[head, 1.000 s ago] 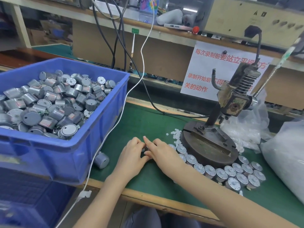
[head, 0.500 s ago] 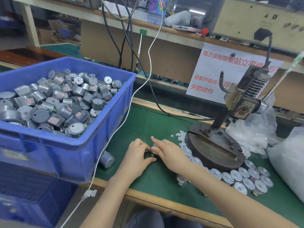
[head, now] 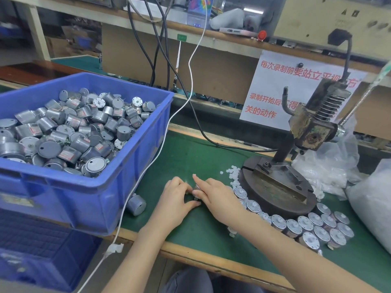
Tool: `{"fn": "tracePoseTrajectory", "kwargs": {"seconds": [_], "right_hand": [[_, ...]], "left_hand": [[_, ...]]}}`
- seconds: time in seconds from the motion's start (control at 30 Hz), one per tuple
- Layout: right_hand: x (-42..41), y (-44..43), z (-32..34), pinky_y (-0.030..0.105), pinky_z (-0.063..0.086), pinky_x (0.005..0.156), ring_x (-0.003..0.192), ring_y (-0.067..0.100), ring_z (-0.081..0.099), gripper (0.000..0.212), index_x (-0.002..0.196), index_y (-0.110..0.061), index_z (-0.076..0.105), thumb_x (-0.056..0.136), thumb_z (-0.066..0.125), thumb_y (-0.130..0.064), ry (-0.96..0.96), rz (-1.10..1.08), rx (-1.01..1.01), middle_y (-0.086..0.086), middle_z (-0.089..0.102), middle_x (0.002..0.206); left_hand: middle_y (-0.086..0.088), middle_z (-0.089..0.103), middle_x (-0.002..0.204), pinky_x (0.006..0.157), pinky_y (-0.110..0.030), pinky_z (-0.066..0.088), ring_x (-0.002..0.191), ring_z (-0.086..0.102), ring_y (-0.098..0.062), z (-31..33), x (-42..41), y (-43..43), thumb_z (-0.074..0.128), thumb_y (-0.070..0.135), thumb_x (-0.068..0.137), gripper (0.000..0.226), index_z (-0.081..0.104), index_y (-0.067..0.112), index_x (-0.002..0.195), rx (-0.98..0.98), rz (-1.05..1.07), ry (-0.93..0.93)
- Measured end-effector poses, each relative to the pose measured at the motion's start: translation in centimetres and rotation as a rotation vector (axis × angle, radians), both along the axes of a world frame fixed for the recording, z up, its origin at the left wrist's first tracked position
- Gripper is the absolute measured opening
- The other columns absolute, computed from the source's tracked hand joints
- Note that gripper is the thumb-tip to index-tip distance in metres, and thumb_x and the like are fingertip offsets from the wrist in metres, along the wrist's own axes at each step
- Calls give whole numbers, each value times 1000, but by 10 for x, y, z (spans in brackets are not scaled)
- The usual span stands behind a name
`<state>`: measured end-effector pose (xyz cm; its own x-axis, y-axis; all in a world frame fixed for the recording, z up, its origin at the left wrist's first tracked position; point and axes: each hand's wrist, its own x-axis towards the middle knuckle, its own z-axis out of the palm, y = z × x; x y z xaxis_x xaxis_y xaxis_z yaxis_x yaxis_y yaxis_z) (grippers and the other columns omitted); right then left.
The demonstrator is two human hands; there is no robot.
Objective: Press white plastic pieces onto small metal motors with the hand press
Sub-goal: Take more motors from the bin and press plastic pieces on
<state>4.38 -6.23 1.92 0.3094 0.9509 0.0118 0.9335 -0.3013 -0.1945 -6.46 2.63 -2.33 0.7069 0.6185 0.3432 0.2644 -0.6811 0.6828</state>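
On the green mat, my left hand (head: 176, 197) and my right hand (head: 213, 194) meet around one small metal motor (head: 196, 189), mostly hidden between the fingers. Both hands curl round it. A white plastic piece seems to sit at my right index fingertip. Loose white plastic pieces (head: 232, 174) lie beside the round base of the hand press (head: 277, 185). Its head (head: 313, 127) stands raised, nothing under it. A row of motors with white pieces (head: 313, 225) curves along the front of the base.
A blue bin (head: 118, 187) full of loose motors stands at the left, one stray motor (head: 136, 204) beside it. A white cable (head: 148, 166) runs across the mat. Plastic bags (head: 372, 204) sit at the right. The press lever (head: 368, 96) rises at the upper right.
Both hands stay together over the same spot on the mat, fingers shifting slightly round the motor. The camera view has drifted, sliding the scene to the right.
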Motion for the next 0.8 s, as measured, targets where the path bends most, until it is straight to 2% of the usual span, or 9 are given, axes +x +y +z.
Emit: {"fn": "tracePoseTrajectory", "kwargs": {"seconds": [0.13,0.23,0.4,0.57,0.67,0.73,0.8], "right_hand": [[-5,0,-2,33,39,79,107,26,47,53,150,-24,14,101,28,-40,-116,14,-34,10,47,116],[-8,2,-6,30,31,69,102,27,49,55,150,-22,12,100,28,-41,-196,46,-35,11,46,113],[-6,3,-11,30,27,69,105,27,46,57,150,-19,12,100,30,-41,-208,57,-46,13,47,113],[-3,9,-3,34,36,79,109,29,47,55,148,-19,21,100,29,-43,-193,-2,-90,14,50,115],[-1,12,3,34,36,87,115,29,47,48,144,-20,32,101,29,-40,-20,-79,7,13,53,119],[1,9,8,31,35,95,120,24,47,45,141,-19,39,101,30,-37,187,-156,153,9,54,127],[1,2,16,27,40,94,115,18,52,39,130,-18,52,101,33,-34,457,-256,330,-1,60,123]], "left_hand": [[7,39,90,72,-13,25,92,36,-9,1,1,0,70,29,80,27,63,12,99,-4,-7,11],[6,38,91,73,-14,26,91,34,-9,1,1,1,67,27,82,26,63,10,101,19,-5,30],[4,38,91,75,-16,29,91,34,-10,0,2,0,67,27,81,29,62,8,102,45,-5,52],[5,44,96,74,-17,29,92,35,-9,3,2,-3,63,32,83,28,59,16,105,66,-11,76],[9,52,96,74,-15,32,91,42,-10,10,3,-6,62,25,85,26,60,19,110,14,1,-21],[15,53,92,73,-9,33,90,46,-9,19,8,-10,63,20,85,24,61,20,109,-15,16,-114],[18,53,90,76,-4,33,90,49,-8,31,17,-17,65,16,84,26,61,19,109,-23,24,-190]]}}
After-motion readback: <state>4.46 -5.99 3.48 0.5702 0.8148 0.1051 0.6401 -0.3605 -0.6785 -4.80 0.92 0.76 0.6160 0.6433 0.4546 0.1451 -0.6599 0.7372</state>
